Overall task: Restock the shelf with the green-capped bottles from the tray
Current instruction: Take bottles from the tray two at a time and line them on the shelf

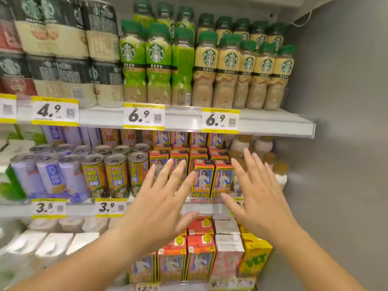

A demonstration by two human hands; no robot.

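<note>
Chiller shelf (pixel 273 120) carries green-capped bottles (pixel 226 74) at its right end; your left hand (pixel 161 206) and right hand (pixel 258 198) hover below, fingers spread, empty.

Bright, even overhead light, soft shadows under shelves (pixel 273 122); motion blur on hands (pixel 159 208) and lower left cartons (pixel 52 242), wide-angle bending at edges.

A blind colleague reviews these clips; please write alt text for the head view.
A left hand and right hand, both open and empty, reach toward a middle shelf of cartons and cans. On the upper shelf, green-capped bottles stand in rows above 6.9 price tags. No tray is in view.
</note>
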